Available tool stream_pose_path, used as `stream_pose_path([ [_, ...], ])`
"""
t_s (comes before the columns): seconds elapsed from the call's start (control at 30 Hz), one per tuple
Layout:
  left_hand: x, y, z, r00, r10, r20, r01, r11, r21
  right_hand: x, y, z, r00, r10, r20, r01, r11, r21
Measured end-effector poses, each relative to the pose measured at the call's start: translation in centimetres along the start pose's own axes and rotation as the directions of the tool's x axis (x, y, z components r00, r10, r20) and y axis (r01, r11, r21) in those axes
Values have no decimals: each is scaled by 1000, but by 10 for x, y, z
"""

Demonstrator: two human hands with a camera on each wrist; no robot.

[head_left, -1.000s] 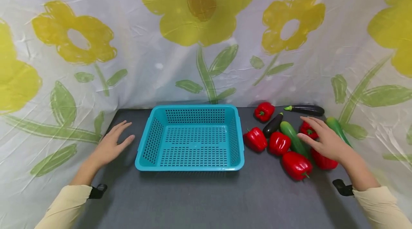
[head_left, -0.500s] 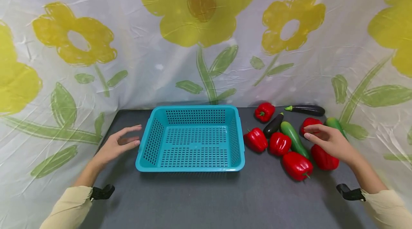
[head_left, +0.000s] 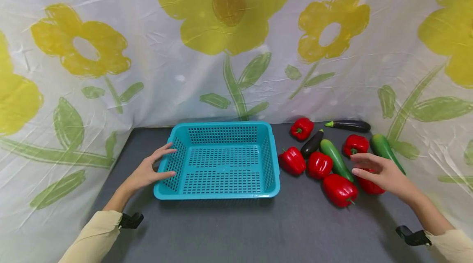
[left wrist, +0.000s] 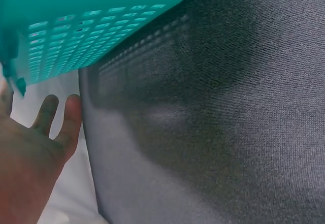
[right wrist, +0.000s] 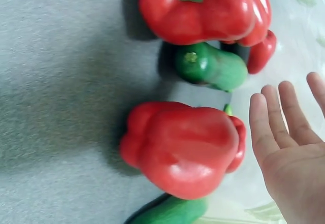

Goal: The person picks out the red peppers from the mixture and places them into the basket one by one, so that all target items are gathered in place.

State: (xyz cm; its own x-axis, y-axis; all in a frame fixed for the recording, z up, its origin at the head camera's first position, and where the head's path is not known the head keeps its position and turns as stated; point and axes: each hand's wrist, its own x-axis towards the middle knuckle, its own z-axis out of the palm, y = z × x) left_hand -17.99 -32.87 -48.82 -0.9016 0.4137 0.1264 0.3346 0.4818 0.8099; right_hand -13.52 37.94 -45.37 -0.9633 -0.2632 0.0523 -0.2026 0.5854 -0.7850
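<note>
A turquoise plastic basket [head_left: 218,196] with slotted walls sits on the table, nothing in it. My left hand [head_left: 144,173] is at its left side, thumb and fingers spread apart and reaching over the rim; whether they touch it I cannot tell. In the left wrist view, that hand [left wrist: 31,148] shows beside the basket's outer wall [left wrist: 96,36], fingers extended. To the right, my right hand [head_left: 389,175] hovers over a red bell pepper [head_left: 370,187], partly hiding it. The right wrist view shows this hand [right wrist: 299,163] with straight, spread fingers, apart from the pepper [right wrist: 188,148].
Right of the basket lie more red bell peppers [head_left: 340,190], two eggplants [head_left: 348,126] and two cucumbers [head_left: 337,159], close together. A white flower-printed curtain [head_left: 166,90] borders the dark grey table [head_left: 218,232] at the back and sides.
My left hand has moved right to the basket's left rim. The right hand has shifted slightly right and down, its fingers a little more bent in the head view. Basket and vegetables stay put.
</note>
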Motion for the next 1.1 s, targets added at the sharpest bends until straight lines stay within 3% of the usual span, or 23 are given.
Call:
stream_pose_path([
  [0.17, 1, -4, 5, 998, 54, -25, -52, 997, 58, -5, 2, 5, 999, -6, 36, 5, 999, 34],
  [0.43, 2, -8, 10, 990, 130, -61, -120, 982, 144, -11, 5, 20, 998, -49, 25, 49, 999, 3],
  [1.1, 3, -11, 12, 990, 126, -58, -114, 980, 166, -22, 8, 49, 999, 32, -5, -32, 999, -30],
])
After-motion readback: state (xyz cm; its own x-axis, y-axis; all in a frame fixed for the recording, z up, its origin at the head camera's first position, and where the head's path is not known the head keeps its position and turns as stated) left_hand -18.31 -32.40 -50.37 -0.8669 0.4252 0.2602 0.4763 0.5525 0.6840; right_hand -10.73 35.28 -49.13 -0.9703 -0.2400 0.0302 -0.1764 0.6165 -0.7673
